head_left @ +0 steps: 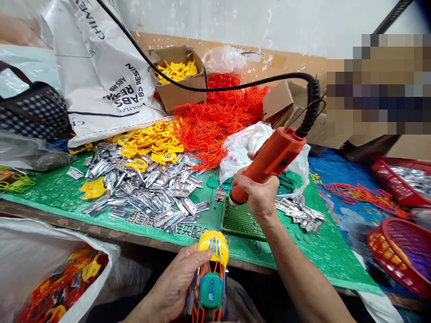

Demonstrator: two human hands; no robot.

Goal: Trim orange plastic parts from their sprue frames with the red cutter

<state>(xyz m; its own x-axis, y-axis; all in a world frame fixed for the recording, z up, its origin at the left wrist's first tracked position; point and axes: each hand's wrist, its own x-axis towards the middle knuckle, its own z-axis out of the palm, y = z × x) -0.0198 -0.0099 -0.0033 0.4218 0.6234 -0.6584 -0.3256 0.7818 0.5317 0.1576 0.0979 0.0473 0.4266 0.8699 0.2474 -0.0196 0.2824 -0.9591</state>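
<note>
My left hand (183, 271) grips a toy car body (212, 287) with a yellow hood, orange bars and a teal panel, low in front of me at the table's near edge. Wrapped round an orange-red electric screwdriver (269, 159), my right hand (257, 190) keeps the tool tilted, its tip pointing down to the left. Beneath that tip lies a green perforated tray (240, 220). A black cable (188, 85) runs from the tool's upper end. Left of the tray are heaped silver plastic parts (151, 188) and yellow shells (153, 139).
Orange frame parts (212, 125) pile up behind, near a cardboard box (182, 87) of yellow pieces. A white sack (101, 80) leans at the left. An open bag (97, 273) of assembled pieces stands lower left. Red baskets (377, 242) sit right. Another person, blurred out, is upper right.
</note>
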